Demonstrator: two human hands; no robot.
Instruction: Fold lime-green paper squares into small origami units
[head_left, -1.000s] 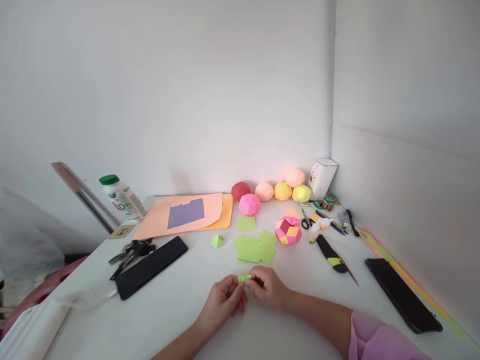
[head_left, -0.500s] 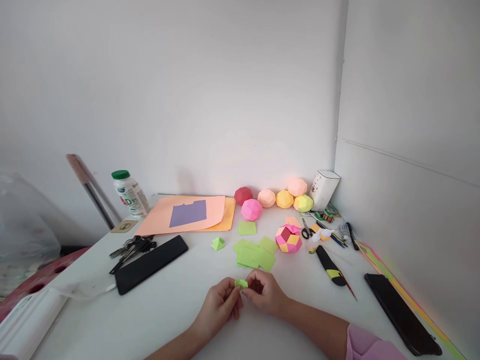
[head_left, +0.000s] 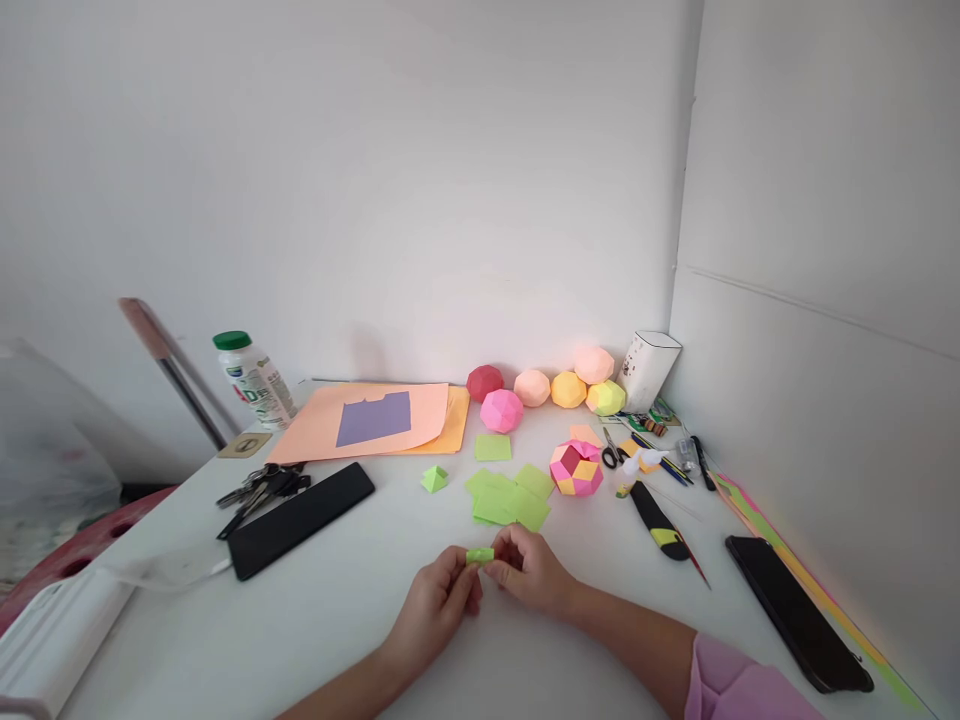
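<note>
While both hands (head_left: 435, 600) (head_left: 534, 572) pinch small green paper (head_left: 480, 555), cluttered white table (head_left: 315, 620) stands against pale corner walls (head_left: 450, 180).

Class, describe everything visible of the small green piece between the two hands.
The small green piece looks like paper, a short narrow strip, apparently folded. It is held crosswise between the left hand and the right hand, each pinching one end, nearer the wearer than the loose green sheets. Its creases are too small to tell.

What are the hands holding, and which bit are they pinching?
A small piece of green paper: the left hand pinches its left end, and the right hand its right end.
</note>
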